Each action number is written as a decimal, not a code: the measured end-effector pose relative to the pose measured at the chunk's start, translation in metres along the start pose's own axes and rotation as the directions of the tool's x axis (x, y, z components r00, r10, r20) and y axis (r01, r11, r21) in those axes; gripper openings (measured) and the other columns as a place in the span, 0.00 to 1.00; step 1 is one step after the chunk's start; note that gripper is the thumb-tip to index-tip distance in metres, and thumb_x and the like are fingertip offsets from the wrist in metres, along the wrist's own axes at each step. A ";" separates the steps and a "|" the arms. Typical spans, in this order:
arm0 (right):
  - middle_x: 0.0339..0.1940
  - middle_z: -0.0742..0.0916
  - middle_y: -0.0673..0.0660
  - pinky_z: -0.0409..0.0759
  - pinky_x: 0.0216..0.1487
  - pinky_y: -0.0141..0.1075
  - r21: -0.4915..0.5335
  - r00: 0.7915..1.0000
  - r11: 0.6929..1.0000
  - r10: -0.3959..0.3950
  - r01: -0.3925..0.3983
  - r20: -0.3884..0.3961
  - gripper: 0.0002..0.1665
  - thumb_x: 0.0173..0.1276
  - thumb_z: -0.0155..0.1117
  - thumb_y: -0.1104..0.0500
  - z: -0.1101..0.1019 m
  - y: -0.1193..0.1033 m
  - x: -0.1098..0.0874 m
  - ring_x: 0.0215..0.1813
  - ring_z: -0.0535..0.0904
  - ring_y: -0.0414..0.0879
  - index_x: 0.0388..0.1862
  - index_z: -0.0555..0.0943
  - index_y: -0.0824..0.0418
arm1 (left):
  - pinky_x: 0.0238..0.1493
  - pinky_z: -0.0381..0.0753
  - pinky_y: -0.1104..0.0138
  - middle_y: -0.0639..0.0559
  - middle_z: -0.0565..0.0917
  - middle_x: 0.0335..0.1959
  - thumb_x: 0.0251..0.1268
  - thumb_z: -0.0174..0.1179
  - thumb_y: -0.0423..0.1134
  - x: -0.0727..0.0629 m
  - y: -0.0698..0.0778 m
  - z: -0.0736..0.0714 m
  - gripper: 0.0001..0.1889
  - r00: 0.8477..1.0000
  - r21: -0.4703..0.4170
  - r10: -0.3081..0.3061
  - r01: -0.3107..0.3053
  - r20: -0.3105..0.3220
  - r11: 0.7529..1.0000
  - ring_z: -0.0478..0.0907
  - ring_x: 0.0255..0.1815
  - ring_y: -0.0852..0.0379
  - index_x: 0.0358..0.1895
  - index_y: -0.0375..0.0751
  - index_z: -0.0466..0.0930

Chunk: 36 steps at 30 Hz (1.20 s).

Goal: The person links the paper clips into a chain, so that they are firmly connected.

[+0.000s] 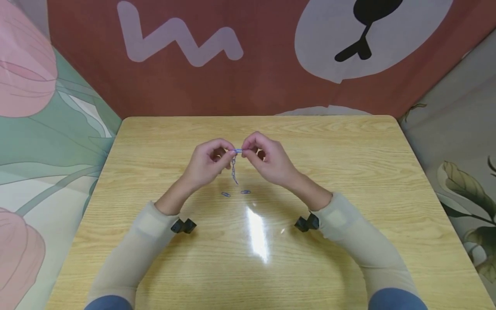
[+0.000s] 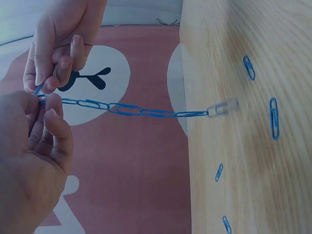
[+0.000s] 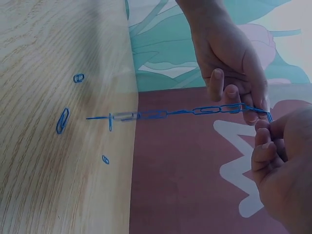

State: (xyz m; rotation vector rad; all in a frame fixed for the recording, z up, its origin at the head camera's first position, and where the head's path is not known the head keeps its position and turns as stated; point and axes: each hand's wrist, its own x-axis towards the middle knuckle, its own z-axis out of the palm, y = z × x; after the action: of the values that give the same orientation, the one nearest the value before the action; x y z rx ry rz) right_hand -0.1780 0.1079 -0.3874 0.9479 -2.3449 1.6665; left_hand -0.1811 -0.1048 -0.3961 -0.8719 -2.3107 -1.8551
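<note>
A chain of linked blue paper clips (image 2: 124, 110) hangs straight down over the wooden table. My left hand (image 1: 207, 161) pinches its top end between thumb and forefinger. Close by, my right hand (image 1: 273, 157) pinches a single blue paper clip (image 1: 239, 150), which meets the chain's top link at the left fingertips. Fingertips partly cover both pieces where they meet. The right wrist view shows the chain (image 3: 180, 112) sloping slightly, its lower links blurred. Below the hands, loose blue paper clips lie on the table, one left (image 1: 226, 194) and one right (image 1: 246, 192).
More loose paper clips lie farther back on the table, one (image 2: 219, 172) and another (image 2: 226, 224) in the left wrist view. The wooden table (image 1: 155, 258) meets a red patterned cloth (image 1: 263, 86) behind. Black wrist cameras sit at both cuffs.
</note>
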 end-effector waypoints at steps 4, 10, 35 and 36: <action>0.36 0.83 0.56 0.71 0.25 0.34 -0.027 1.000 0.999 0.023 -0.022 0.018 0.09 0.71 0.65 0.68 -0.001 0.003 -0.002 0.34 0.77 0.45 0.48 0.76 0.66 | 0.16 0.73 0.71 0.38 0.80 0.27 0.72 0.60 0.26 -0.001 -0.001 -0.003 0.03 1.000 0.026 0.004 -0.004 -0.007 1.000 0.79 0.21 0.58 0.40 0.28 0.81; 0.37 0.81 0.53 0.69 0.24 0.34 -0.083 0.990 0.990 0.120 -0.114 0.069 0.11 0.71 0.67 0.66 -0.002 0.014 -0.011 0.35 0.77 0.45 0.49 0.77 0.62 | 0.16 0.72 0.72 0.40 0.82 0.28 0.72 0.61 0.27 -0.005 -0.004 -0.012 0.02 1.000 0.067 -0.020 0.021 -0.011 0.998 0.79 0.21 0.58 0.41 0.30 0.82; 0.24 0.80 0.45 0.73 0.32 0.34 -0.451 0.858 0.833 0.456 -0.319 0.236 0.06 0.66 0.74 0.55 0.037 0.071 -0.052 0.27 0.74 0.39 0.36 0.84 0.54 | 0.17 0.71 0.72 0.43 0.82 0.26 0.73 0.61 0.30 -0.022 -0.020 -0.035 0.03 0.997 0.168 -0.062 0.067 -0.035 0.984 0.77 0.21 0.59 0.42 0.33 0.83; 0.24 0.80 0.45 0.73 0.32 0.33 -0.462 0.857 0.828 0.460 -0.319 0.233 0.06 0.66 0.74 0.56 0.038 0.071 -0.052 0.27 0.73 0.39 0.35 0.84 0.54 | 0.17 0.71 0.72 0.44 0.82 0.26 0.73 0.61 0.30 -0.022 -0.020 -0.035 0.03 0.998 0.166 -0.060 0.065 -0.035 0.984 0.77 0.21 0.59 0.42 0.34 0.83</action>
State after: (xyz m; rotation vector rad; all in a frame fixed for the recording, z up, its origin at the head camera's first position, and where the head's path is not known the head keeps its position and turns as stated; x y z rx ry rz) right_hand -0.1651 0.1105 -0.4827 0.7370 -3.1352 1.0769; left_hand -0.1824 -0.1476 -0.4123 -0.7540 -2.4584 -1.6527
